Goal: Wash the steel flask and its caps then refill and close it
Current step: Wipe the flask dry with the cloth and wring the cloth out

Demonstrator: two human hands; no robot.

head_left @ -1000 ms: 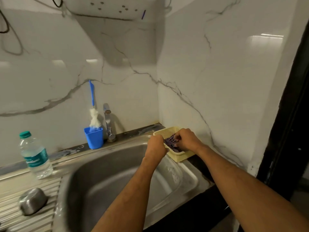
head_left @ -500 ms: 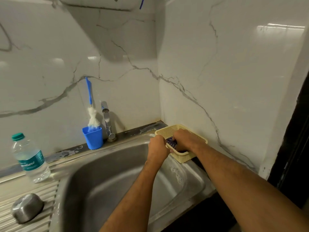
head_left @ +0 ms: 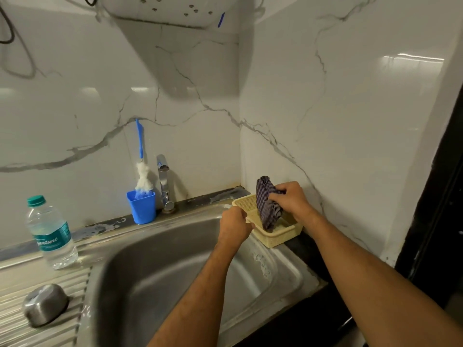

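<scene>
The wide stainless steel sink basin [head_left: 160,279] fills the lower middle of the view, and everything else is placed from it. On its left lies the ribbed steel draining board [head_left: 27,286], where a rounded brushed-steel cap [head_left: 45,304] rests dome up, well apart from the basin's rim; the flask body itself cannot be made out anywhere. At the back left of the sink a clear plastic water bottle with a green screw cap and teal label [head_left: 50,234] stands upright on the draining board. Behind the sink, at the middle of its back rim, rises a chrome tap [head_left: 164,184], and just to the tap's left stands a blue plastic cup [head_left: 141,207] holding a blue-handled bottle brush with a white fluffy head [head_left: 143,180]. At the sink's back right corner sits a pale yellow perforated plastic basket [head_left: 278,236]. The right hand [head_left: 292,200] reaches over that basket, its fingers curled tightly around a dark blue checked cloth [head_left: 266,204], which hangs down into the basket. The left hand [head_left: 235,227] is closed on the basket's near rim, gripping it at the sink's edge
</scene>
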